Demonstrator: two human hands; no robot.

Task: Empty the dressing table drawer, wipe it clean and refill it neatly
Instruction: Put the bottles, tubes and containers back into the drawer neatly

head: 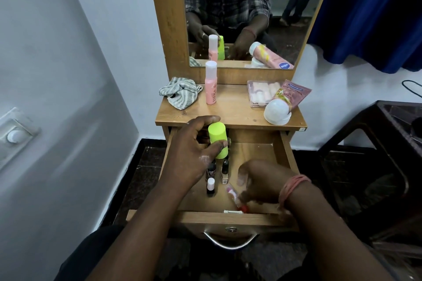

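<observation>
While the wooden pull-out drawer [286, 157] stands open below the dressing table's wooden surface [230, 109], the person's left hand [194, 150] is wrapped round a lime-green plastic cylinder bottle [218, 142], held upright over the drawer's back left corner, thumb across its front and fingers behind. Whether it is going in or coming out cannot be read for certain; a striped grey-and-white cloth [179, 92] lies crumpled on the surface, apart from the drawer, and a row of small dark nail-polish bottles [211, 186] lies in a line along the drawer's left side, so I judge this to be the refilling stage. The right hand [258, 183], with pink thread bands at the wrist, is curled low at the drawer's front and is blurred; it seems closed on a thin pink stick with a red end [236, 198], though I cannot tell how firmly. Next, the green bottle wants setting down squarely at the head of the row without toppling the small bottles. A tall pink bottle with a white cap [211, 85], a clear plastic case of pale items [261, 92] and a pink squeeze tube with a big white cap [282, 105] wait on the surface. The drawer's back left is hidden by the hand, and the labels are too small to read.
</observation>
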